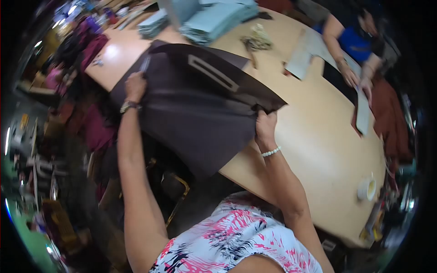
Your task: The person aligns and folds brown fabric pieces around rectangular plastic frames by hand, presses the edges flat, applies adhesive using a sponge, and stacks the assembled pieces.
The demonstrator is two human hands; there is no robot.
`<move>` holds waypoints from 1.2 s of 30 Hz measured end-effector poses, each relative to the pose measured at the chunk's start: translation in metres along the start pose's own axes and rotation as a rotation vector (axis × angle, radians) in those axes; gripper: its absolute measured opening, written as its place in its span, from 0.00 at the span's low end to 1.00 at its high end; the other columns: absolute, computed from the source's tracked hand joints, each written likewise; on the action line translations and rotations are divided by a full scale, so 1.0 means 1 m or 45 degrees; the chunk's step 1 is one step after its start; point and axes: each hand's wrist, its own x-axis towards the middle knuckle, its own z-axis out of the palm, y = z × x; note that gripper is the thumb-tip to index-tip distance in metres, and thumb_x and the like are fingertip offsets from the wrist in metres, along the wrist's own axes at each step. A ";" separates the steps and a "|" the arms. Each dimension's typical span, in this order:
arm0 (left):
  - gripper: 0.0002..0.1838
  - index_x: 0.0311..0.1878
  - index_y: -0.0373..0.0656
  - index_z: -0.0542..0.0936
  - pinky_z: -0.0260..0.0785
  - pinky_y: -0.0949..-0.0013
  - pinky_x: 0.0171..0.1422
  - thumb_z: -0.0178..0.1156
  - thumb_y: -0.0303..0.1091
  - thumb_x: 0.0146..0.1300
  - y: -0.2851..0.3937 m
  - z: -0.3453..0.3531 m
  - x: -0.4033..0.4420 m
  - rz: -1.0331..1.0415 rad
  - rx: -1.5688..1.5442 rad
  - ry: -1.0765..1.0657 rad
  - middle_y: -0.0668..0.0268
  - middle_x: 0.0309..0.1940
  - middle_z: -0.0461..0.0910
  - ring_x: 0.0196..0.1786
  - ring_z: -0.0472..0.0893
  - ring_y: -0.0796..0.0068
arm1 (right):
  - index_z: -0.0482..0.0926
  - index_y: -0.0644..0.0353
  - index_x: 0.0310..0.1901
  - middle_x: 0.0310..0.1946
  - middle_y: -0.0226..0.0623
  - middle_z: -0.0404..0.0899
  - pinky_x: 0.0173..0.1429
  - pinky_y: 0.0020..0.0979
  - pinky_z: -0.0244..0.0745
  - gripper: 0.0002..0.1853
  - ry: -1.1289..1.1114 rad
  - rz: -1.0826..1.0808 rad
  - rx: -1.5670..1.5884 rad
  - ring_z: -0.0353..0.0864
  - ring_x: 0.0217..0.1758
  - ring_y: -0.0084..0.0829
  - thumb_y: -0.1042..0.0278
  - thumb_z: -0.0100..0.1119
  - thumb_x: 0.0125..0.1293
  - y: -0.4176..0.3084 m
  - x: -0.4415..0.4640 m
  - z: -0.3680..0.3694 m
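Note:
A large dark sheet (182,113) hangs partly over the table's near left edge, with a fold at its upper right side. Near that fold a pale rectangular outline shows on the sheet. My right hand (266,125) grips the sheet's right part, its fingers closed on the bunched material. My left hand (135,86) is closed at the sheet's left side, and a thin pale object, too blurred to name, shows by its fingertips. The sheet is pulled into creases between the two hands.
The wooden table (314,168) bears stacked light-blue pieces (218,22) at the back, a crumpled yellowish bundle (259,37) and a white cup (366,189). Across the table, a co-worker's hands (357,82) touch a pale strip (363,113). Maroon cloth (98,125) lies at left.

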 end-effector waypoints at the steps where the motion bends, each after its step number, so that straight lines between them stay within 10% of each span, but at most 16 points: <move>1: 0.15 0.44 0.44 0.80 0.69 0.54 0.50 0.47 0.30 0.57 -0.003 0.004 0.006 -0.016 0.055 -0.052 0.53 0.39 0.78 0.45 0.78 0.53 | 0.64 0.67 0.56 0.50 0.40 0.72 0.55 0.26 0.67 0.20 -0.043 0.013 -0.124 0.72 0.51 0.27 0.81 0.47 0.61 0.000 0.004 -0.017; 11: 0.27 0.66 0.35 0.60 0.53 0.57 0.68 0.51 0.36 0.66 0.201 -0.062 -0.057 0.577 -0.648 0.365 0.50 0.63 0.63 0.66 0.60 0.51 | 0.59 0.70 0.61 0.51 0.53 0.74 0.62 0.33 0.64 0.35 0.042 -0.021 -1.350 0.72 0.57 0.43 0.73 0.63 0.53 -0.128 -0.020 -0.226; 19: 0.37 0.67 0.47 0.61 0.40 0.45 0.72 0.62 0.44 0.54 0.363 -0.071 -0.200 1.559 -0.791 -0.348 0.53 0.70 0.50 0.72 0.49 0.50 | 0.45 0.68 0.67 0.40 0.58 0.77 0.51 0.38 0.72 0.48 0.591 -0.057 -1.729 0.78 0.45 0.51 0.64 0.66 0.51 -0.171 -0.088 -0.308; 26: 0.37 0.68 0.45 0.59 0.38 0.37 0.69 0.57 0.49 0.57 0.372 -0.066 -0.240 1.471 -0.675 -0.466 0.52 0.70 0.49 0.72 0.47 0.48 | 0.37 0.70 0.68 0.28 0.41 0.76 0.34 0.25 0.71 0.45 1.033 0.020 -0.874 0.74 0.29 0.24 0.70 0.59 0.60 -0.138 -0.178 -0.287; 36: 0.44 0.69 0.42 0.55 0.32 0.38 0.70 0.58 0.55 0.55 0.394 -0.089 -0.217 1.324 -0.673 -0.412 0.54 0.70 0.50 0.73 0.47 0.52 | 0.38 0.63 0.70 0.41 0.48 0.78 0.44 0.25 0.76 0.41 0.581 -0.131 -0.455 0.79 0.41 0.27 0.82 0.52 0.61 -0.133 -0.153 -0.325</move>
